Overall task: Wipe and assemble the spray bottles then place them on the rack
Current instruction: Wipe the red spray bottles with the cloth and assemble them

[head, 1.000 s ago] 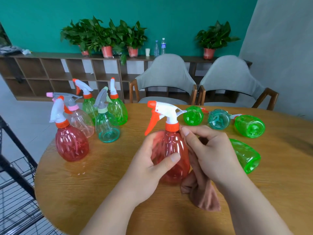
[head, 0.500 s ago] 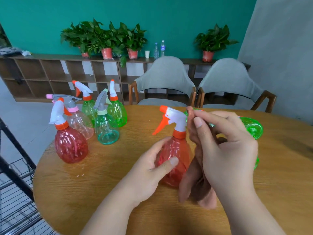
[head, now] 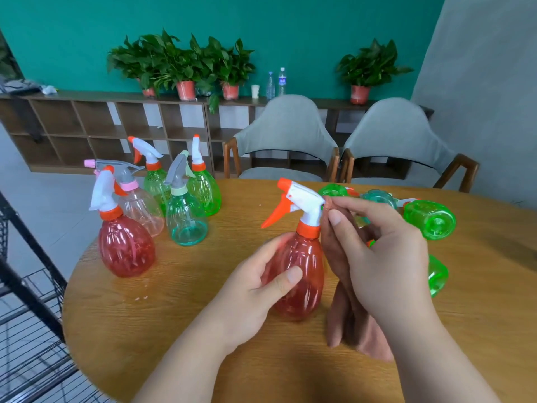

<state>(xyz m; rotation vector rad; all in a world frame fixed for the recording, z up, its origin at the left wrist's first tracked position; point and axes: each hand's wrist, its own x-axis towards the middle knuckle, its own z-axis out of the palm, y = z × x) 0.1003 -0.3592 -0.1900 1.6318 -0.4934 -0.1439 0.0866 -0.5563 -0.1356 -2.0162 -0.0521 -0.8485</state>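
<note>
A red spray bottle (head: 302, 274) with a white and orange trigger head (head: 302, 202) stands on the round wooden table (head: 180, 315). My left hand (head: 258, 289) grips its body from the left, thumb across the front. My right hand (head: 377, 251) pinches a brown cloth (head: 345, 324) against the back of the trigger head; the cloth hangs down to the table. Several assembled bottles stand at the table's far left, among them a red one (head: 126, 248) and a teal one (head: 187, 219).
Green bottles (head: 430, 218) and a teal one (head: 377, 197) lie on their sides behind my right hand, partly hidden. A black wire rack (head: 26, 301) stands to the left of the table. Two grey chairs (head: 286, 141) sit at the far edge.
My right hand moved the cloth up from the bottle's body to the back of the trigger head. The trigger nozzle turned a little. My left hand kept its grip.
</note>
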